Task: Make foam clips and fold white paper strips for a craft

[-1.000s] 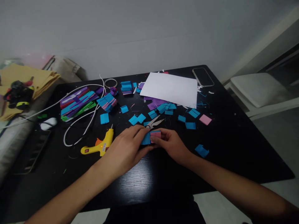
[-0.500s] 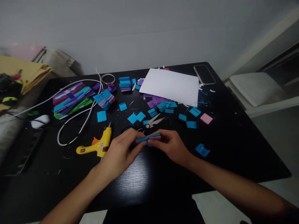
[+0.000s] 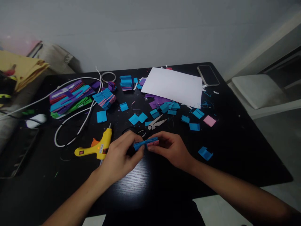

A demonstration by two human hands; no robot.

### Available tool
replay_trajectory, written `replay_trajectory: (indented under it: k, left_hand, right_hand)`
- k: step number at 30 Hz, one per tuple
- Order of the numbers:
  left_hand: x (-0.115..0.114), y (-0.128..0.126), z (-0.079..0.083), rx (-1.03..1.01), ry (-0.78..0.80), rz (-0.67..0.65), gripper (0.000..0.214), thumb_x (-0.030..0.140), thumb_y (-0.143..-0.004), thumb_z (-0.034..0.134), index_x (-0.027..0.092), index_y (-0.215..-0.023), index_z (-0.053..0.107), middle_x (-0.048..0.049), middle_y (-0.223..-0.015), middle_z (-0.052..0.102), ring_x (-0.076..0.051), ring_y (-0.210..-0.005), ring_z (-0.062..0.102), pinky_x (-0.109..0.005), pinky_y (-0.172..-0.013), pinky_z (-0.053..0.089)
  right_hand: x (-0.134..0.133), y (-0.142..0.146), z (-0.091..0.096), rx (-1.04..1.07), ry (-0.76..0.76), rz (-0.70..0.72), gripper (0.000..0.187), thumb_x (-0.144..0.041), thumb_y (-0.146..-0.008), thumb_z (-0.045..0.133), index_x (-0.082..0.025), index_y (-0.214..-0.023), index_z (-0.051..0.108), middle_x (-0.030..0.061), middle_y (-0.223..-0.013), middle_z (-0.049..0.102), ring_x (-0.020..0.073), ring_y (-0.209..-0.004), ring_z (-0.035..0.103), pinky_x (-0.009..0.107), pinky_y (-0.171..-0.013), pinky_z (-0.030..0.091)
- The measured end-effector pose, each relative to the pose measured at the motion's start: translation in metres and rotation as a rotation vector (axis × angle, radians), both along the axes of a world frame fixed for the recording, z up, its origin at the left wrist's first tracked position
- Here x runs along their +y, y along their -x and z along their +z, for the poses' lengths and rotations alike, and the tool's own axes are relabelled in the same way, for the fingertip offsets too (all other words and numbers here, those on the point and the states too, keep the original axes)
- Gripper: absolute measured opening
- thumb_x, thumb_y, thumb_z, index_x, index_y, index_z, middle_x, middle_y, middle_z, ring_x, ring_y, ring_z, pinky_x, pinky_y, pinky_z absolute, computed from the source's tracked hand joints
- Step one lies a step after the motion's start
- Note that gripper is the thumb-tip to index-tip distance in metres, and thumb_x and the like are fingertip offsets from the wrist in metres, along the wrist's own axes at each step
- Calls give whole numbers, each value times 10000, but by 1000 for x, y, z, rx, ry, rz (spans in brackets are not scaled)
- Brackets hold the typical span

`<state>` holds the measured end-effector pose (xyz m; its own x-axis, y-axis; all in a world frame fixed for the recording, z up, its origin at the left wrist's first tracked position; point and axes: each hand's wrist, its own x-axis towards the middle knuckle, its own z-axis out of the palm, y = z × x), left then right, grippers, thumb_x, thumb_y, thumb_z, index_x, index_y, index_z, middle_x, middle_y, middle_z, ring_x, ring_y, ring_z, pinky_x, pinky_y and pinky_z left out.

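We hold a folded blue-and-pink paper point(image 3: 146, 143) just above the black counter point(image 3: 235, 150), near its front. Our left hand point(image 3: 119, 155) and right hand point(image 3: 170, 147) each close a tight grip on one end. A glue gun point(image 3: 95, 149) lies just left. Scissors point(image 3: 156, 122), a white sheet point(image 3: 174, 86) and a phone point(image 3: 208, 75) lie beyond, towards the grey wall point(image 3: 141, 31).

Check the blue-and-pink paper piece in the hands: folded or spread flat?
Folded: the blue-and-pink paper piece shows thin layered edges, pinched at its ends by the left hand and the right hand.
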<state>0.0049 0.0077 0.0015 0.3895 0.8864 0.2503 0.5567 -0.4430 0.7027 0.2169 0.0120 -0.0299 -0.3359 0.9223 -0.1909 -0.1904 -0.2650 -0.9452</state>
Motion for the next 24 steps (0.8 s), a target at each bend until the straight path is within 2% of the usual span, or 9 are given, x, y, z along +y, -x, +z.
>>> replay_trajectory:
  k: [3, 9, 17, 24]
  left_hand:
    - [-1, -1, -1, -4, 30, -20, 20, 177, -950, 623, 188, -963, 633, -8, -854, 656, -129, -722, 634, -234, -627, 497]
    - [-2, -1, -4, -19, 24, -42, 252, 162, -964, 655, 214, -1210, 638, -2, -963, 717, -117, -760, 667, -214, -669, 521]
    - [-4, 0, -8, -48, 65, 4, 228, 186, -973, 679, 238, -1195, 669, 8, -934, 712, -116, -754, 647, -217, -671, 523]
    - [-4, 1, -13, -56, 68, 49, 271, 222, -953, 711, 242, -1221, 674, 10, -908, 721, -113, -719, 648, -216, -640, 535]
  right_hand:
    - [2, -1, -1, -22, -14, -15, 188, -262, -750, 909, -244, -909, 809, -1, -904, 821, 171, -869, 778, 300, -859, 605]
    - [5, -2, -1, -13, 33, -25, 166, -287, -749, 909, -225, -864, 807, -3, -800, 798, 154, -754, 754, 298, -798, 605]
    - [4, 0, 0, -27, 15, -62, 236, -336, -697, 946, -214, -836, 800, -4, -745, 774, 155, -683, 724, 303, -733, 608]
    - [4, -1, 2, -53, -13, -74, 258, -377, -709, 937, -209, -845, 795, -2, -743, 767, 159, -685, 719, 321, -753, 608]
